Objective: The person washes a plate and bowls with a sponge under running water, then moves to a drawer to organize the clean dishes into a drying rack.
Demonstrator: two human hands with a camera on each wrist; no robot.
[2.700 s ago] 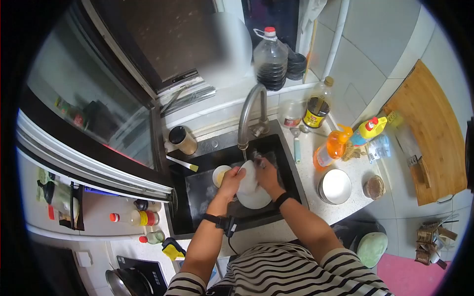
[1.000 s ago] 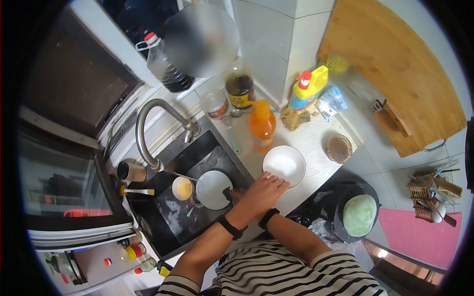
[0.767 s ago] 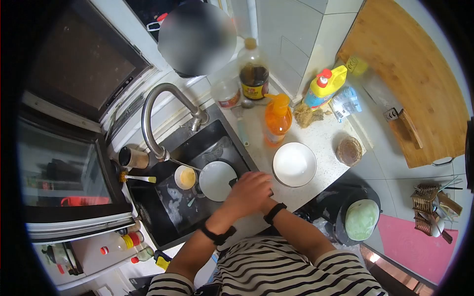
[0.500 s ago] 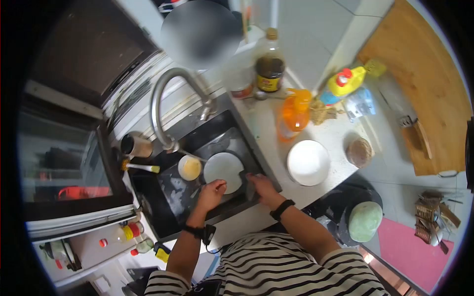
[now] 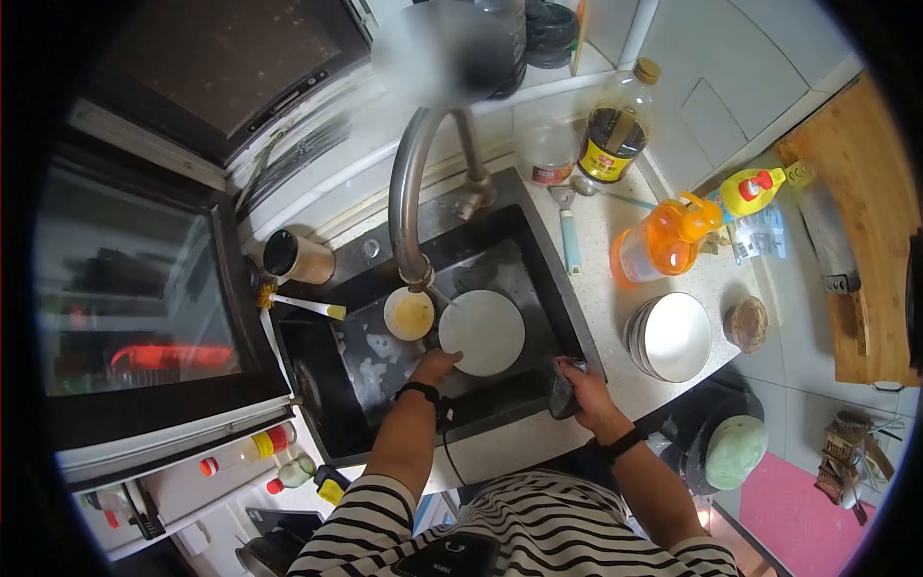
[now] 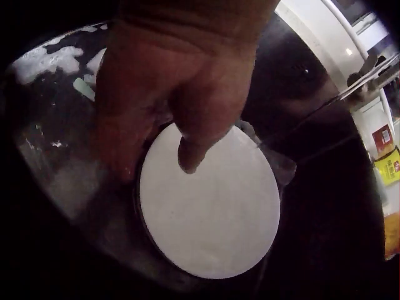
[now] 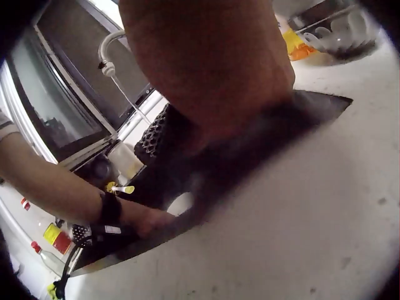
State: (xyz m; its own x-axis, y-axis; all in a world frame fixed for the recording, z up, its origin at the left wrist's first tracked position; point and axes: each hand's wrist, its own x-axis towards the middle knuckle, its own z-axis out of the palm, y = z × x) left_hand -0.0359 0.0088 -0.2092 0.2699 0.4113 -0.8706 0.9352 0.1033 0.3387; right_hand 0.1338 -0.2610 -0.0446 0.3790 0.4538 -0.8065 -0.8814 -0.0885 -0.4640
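Note:
In the black sink, my left hand grips the near-left edge of a white plate. The left wrist view shows the thumb on the plate's face and the other fingers down past its rim. My right hand holds a dark mesh-like cloth by the sink's front right corner. A thin stream of water runs from the tap toward the plate. Left of the plate stands a small white bowl with something yellow in it.
White bowls stand stacked on the right counter, near an orange pump bottle and a brown-topped jar. A brush and a dark-lidded jar are at the sink's left. Behind is a sauce bottle.
Both hands worked on a white bowl over the sink; then the left hand was at the counter bowls. It has returned and grips the plate, while the right hand has moved right with the cloth.

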